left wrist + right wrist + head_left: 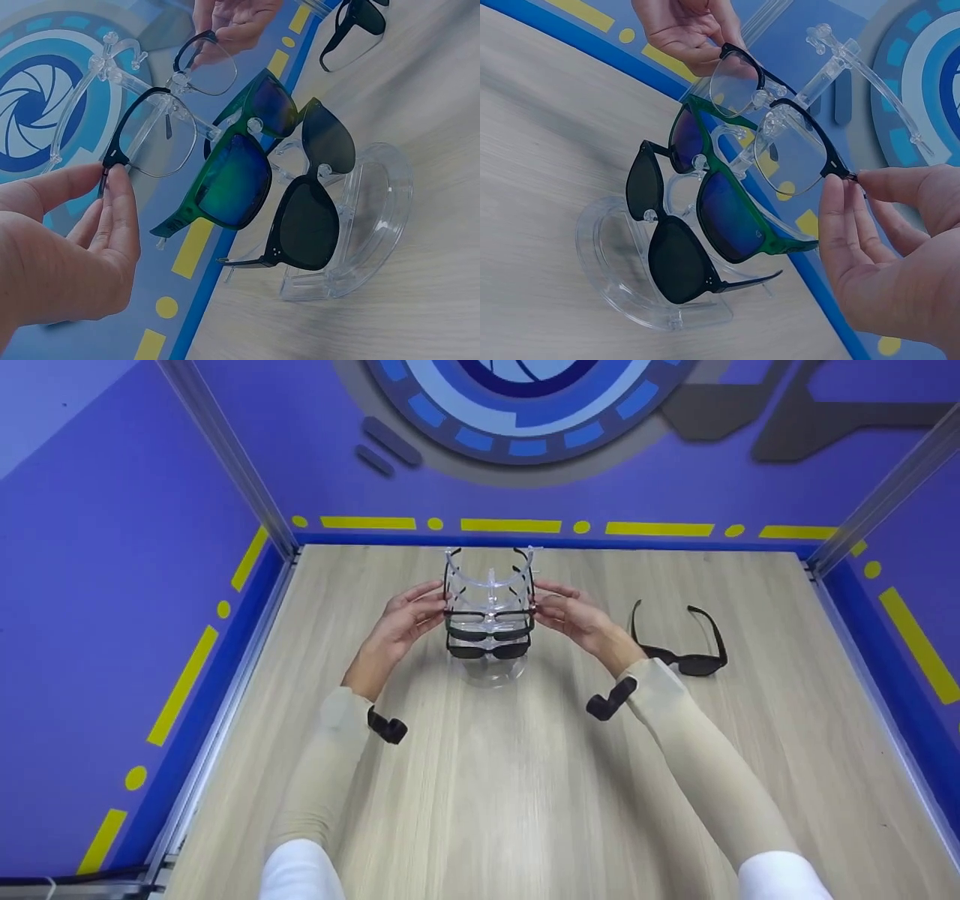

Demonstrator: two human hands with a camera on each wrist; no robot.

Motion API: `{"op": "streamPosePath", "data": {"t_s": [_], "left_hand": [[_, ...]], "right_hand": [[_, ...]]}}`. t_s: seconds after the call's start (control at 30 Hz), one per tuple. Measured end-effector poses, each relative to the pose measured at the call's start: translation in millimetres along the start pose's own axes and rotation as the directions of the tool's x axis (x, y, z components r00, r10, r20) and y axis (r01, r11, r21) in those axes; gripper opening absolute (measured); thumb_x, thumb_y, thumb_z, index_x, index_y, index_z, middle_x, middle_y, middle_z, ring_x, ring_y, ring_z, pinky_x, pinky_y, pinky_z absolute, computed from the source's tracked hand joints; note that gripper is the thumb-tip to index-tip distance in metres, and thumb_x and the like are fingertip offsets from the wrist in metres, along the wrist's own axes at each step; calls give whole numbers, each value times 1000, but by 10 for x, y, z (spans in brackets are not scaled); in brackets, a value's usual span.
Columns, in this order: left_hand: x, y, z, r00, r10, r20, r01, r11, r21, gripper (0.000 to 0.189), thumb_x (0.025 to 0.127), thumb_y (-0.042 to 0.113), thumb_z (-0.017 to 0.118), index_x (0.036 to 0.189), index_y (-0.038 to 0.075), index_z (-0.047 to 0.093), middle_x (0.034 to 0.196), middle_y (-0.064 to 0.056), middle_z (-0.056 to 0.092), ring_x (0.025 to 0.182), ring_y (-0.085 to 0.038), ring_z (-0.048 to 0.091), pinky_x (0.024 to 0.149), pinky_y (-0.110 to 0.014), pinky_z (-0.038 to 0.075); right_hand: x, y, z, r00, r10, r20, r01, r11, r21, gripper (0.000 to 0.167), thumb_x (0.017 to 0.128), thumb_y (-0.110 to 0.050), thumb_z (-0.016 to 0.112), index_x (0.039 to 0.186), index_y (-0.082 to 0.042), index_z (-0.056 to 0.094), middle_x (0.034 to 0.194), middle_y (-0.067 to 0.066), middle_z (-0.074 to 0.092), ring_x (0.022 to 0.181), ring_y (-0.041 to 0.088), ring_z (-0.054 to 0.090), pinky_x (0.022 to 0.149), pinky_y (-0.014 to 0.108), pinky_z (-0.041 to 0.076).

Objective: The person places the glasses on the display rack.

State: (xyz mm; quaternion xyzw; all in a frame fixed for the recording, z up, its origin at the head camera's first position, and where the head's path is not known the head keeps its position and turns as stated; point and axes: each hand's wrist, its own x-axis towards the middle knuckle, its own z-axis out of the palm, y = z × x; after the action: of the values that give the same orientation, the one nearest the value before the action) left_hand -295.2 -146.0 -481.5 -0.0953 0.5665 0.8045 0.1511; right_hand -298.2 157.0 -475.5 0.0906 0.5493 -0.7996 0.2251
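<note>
At stand (397, 217), I see left hand (403, 621), right hand (579, 619) pinching 2 ends of clear glasses (791, 150); below, green sunglasses (731, 217), black sunglasses (679, 259); right of stand, loose pair (699, 665).

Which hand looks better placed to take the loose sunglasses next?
Probably the right hand: the loose sunglasses lie on its side of the clear stand, while the left hand is opposite. Both hold the clear-lensed glasses.

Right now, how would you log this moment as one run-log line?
left hand: pinches clear-lens glasses; right hand: pinches their other side; stand: green sunglasses above black sunglasses; table: loose sunglasses right of stand
</note>
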Motion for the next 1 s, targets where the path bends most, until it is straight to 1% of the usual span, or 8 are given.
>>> {"op": "streamPosePath", "data": {"t_s": [0.1,0.23,0.33,0.43,0.63,0.73,0.8,1.0], "left_hand": [[-3,-11,-12,1000,9,0,-9,1000,-13,48,96,-6,64,143,3,57,104,0,76,93,-11,71,81,-22,60],[-8,-19,-30,1000,6,-1,-6,1000,-8,48,96,-4,65,143,3,56,109,-3,74,91,-10,70,82,-22,60],[-18,-27,-55,1000,-6,-4,6,1000,3,47,97,-2,64,143,4,57,112,-4,73,91,-11,70,83,-22,60],[-32,-39,-81,1000,-17,-14,18,1000,15,45,99,1,63,143,6,58,110,-2,72,91,-12,70,84,-22,60],[-70,-72,-104,1000,-16,2,16,999,46,44,102,6,60,145,4,54,111,-1,71,96,-13,69,86,-23,60],[-95,-88,-111,1000,-18,6,18,998,61,45,102,7,60,146,4,53,111,-1,72,98,-14,69,87,-23,60],[-114,-102,-127,1000,-20,3,20,997,69,45,102,7,60,146,4,53,111,-1,72,97,-15,70,87,-23,60],[-176,-162,-216,1000,-19,-19,21,995,97,44,101,7,61,145,4,54,111,-2,73,96,-15,70,83,-22,61]], "right_hand": [[-6,-9,-2,1000,-3,1,3,1000,-24,48,102,2,55,148,-3,47,100,3,74,88,12,71,82,22,61],[-26,-9,-28,1000,-2,10,3,999,-50,48,103,-1,55,149,-3,46,104,3,72,90,13,71,84,22,61],[-44,2,-52,1000,0,20,1,998,-63,49,103,-1,54,151,-2,44,106,3,72,91,13,71,85,21,60],[-57,15,-68,1000,1,31,1,997,-73,49,103,1,52,151,-1,42,108,4,71,92,13,71,85,22,60],[-69,36,-98,999,5,53,0,997,-83,50,103,1,53,151,1,42,107,3,75,92,13,71,86,23,61],[-87,42,-137,998,4,60,2,996,-91,51,104,0,52,153,2,39,102,1,76,92,14,72,86,23,61],[-101,46,-175,998,6,68,1,995,-101,53,104,-1,52,154,3,37,102,0,76,94,14,72,86,23,61],[-158,64,-317,997,9,73,3,988,-156,49,105,-6,54,153,-1,41,112,1,74,102,15,70,88,24,60]]}}
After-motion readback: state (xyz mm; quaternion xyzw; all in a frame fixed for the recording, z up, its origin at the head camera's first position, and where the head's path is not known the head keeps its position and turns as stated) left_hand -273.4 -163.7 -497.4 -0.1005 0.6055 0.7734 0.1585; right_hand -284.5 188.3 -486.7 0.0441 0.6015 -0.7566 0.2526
